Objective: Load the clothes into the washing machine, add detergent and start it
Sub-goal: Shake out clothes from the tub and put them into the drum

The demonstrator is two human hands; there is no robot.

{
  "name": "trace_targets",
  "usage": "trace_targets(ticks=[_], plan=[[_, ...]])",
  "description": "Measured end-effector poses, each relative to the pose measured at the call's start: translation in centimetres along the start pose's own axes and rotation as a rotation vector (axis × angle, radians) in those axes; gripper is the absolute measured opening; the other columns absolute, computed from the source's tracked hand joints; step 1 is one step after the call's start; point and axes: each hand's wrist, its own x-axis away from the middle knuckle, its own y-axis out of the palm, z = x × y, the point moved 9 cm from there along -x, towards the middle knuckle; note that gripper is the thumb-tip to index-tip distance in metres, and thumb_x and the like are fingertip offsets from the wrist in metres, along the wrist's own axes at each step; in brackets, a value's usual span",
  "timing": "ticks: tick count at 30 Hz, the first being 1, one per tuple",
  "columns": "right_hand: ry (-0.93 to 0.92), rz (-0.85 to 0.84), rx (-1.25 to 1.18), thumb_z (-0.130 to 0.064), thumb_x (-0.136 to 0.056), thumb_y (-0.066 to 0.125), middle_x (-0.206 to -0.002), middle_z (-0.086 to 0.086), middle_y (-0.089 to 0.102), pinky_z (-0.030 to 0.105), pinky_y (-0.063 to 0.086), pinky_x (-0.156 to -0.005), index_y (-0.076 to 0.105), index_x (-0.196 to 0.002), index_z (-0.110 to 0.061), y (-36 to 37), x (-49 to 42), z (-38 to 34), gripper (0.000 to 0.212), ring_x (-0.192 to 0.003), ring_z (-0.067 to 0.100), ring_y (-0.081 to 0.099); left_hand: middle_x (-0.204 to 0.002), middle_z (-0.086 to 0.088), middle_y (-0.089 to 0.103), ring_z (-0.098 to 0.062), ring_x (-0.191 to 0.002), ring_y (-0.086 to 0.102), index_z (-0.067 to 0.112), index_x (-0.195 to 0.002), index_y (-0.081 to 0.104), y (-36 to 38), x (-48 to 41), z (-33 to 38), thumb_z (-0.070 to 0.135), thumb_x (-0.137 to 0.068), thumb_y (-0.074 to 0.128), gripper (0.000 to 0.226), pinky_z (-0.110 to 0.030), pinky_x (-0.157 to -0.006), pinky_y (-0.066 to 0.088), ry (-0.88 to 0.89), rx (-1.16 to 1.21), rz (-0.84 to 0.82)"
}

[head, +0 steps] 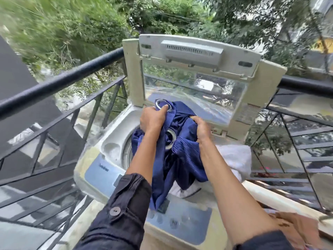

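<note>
Navy-blue cloth with metal eyelet rings is bunched over the mouth of the top-loading washing machine, whose lid stands upright at the back. The left hand pinches a fold of the cloth right beside the upper ring, and the right hand has its fingers curled into a thick gather further to the right, so both hands hold the same piece. Most of the cloth hangs above the drum, but one long tail trails forward over the control panel. A white cloth lies on the machine's right side, partly under the blue one. The step in hand looks like feeding this piece down into the drum. To do it well, the person would probably push the bulk down and in with both hands, then lift the trailing tail off the panel so that nothing drapes over the rim or catches under the lid. The rings could knock against the tub, so tucking them inside the folds seems wise. Detergent and starting appear not yet done.
</note>
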Motion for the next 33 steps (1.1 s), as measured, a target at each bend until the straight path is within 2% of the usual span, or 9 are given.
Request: trace_targets(ticks=[3, 7, 14, 16, 18, 20, 23, 27, 33], plan=[[0.089, 0.011, -0.027, -0.017, -0.085, 0.057, -0.058, -0.002, 0.057, 0.023, 0.039, -0.052, 0.055, -0.064, -0.016, 1.1, -1.5, 3.5, 0.021, -0.059, 0.014, 0.046, -0.104, -0.016, 0.067, -0.035, -0.102, 0.061, 0.007, -0.084, 0.057, 0.2, -1.1, -2.5, 0.056, -0.080, 0.059, 0.049, -0.034, -0.074, 0.042, -0.053, -0.011, 0.034], [0.203, 0.022, -0.037, -0.021, -0.081, 0.060, -0.082, 0.008, 0.060, 0.029, 0.044, -0.061, 0.060, -0.073, -0.011, 2.1, -2.9, 7.6, 0.013, -0.066, 0.021, 0.054, -0.103, -0.015, 0.067, -0.035, -0.101, 0.060, 0.011, -0.073, 0.049, 0.7, -1.9, -5.3, 0.053, -0.084, 0.058, 0.045, -0.034, -0.075, 0.041, -0.110, -0.014, 0.045], [0.290, 0.043, 0.038, -0.014, -0.087, 0.056, -0.086, 0.007, 0.059, 0.033, 0.043, -0.074, 0.059, -0.071, -0.012, 1.7, -4.2, 12.6, 0.016, -0.069, 0.019, 0.052, -0.118, -0.013, 0.063, -0.035, -0.113, 0.056, 0.009, -0.110, 0.060, 4.3, -3.1, -11.0, 0.041, -0.085, 0.058, 0.041, -0.039, -0.094, 0.044, -0.241, 0.115, -0.066], [0.306, 0.064, 0.085, -0.007, -0.091, 0.051, -0.098, 0.009, 0.054, 0.033, 0.039, -0.072, 0.059, -0.087, -0.007, 1.4, -4.2, 13.4, 0.009, -0.074, 0.022, 0.050, -0.121, -0.011, 0.062, -0.033, -0.114, 0.055, 0.012, -0.117, 0.058, 5.3, -3.1, -12.0, 0.033, -0.086, 0.060, 0.038, -0.036, -0.094, 0.042, -0.288, 0.165, -0.101], [0.337, 0.063, 0.134, -0.004, -0.094, 0.046, -0.106, 0.011, 0.050, 0.032, 0.040, -0.068, 0.055, -0.116, -0.007, 0.8, -4.4, 14.5, 0.024, -0.079, 0.023, 0.051, -0.123, -0.008, 0.062, -0.029, -0.115, 0.055, 0.015, -0.120, 0.059, 6.2, -2.9, -12.8, 0.026, -0.086, 0.062, 0.036, -0.034, -0.095, 0.042, -0.327, 0.204, -0.130], [0.384, 0.058, 0.170, -0.004, -0.095, 0.045, -0.115, 0.018, 0.053, 0.032, 0.044, -0.066, 0.057, -0.117, -0.007, 0.3, -4.3, 15.3, 0.026, -0.080, 0.024, 0.054, -0.124, -0.006, 0.063, -0.027, -0.116, 0.056, 0.017, -0.119, 0.062, 6.9, -2.8, -13.3, 0.021, -0.086, 0.063, 0.033, -0.034, -0.100, 0.044, -0.353, 0.236, -0.152], [0.472, 0.079, 0.187, -0.009, -0.094, 0.048, -0.137, 0.016, 0.048, 0.048, 0.043, -0.089, 0.056, -0.127, -0.004, -0.7, -3.3, 15.5, 0.034, -0.118, 0.029, 0.050, -0.126, -0.005, 0.062, -0.026, -0.117, 0.056, 0.019, -0.120, 0.060, 7.7, -2.5, -14.1, 0.016, -0.086, 0.061, 0.034, -0.035, -0.101, 0.044, -0.389, 0.259, -0.171], [0.445, -0.015, 0.165, -0.008, -0.094, 0.045, -0.138, 0.011, 0.051, 0.056, 0.036, -0.100, 0.058, -0.124, -0.003, 0.2, -3.2, 14.4, 0.032, -0.131, 0.023, 0.045, -0.124, -0.004, 0.062, -0.023, -0.114, 0.057, 0.020, -0.119, 0.060, 8.5, -1.9, -13.9, 0.018, -0.086, 0.062, 0.033, -0.029, -0.095, 0.043, -0.403, 0.262, -0.166], [0.407, -0.028, 0.175, -0.014, -0.093, 0.050, -0.133, 0.006, 0.057, 0.048, 0.034, -0.103, 0.059, -0.122, -0.008, -0.6, -3.6, 13.3, 0.031, -0.124, 0.019, 0.051, -0.117, -0.002, 0.065, -0.020, -0.109, 0.059, 0.022, -0.111, 0.065, 10.0, -0.8, -12.7, 0.022, -0.086, 0.063, 0.025, -0.025, -0.083, 0.041, -0.384, 0.260, -0.184]])
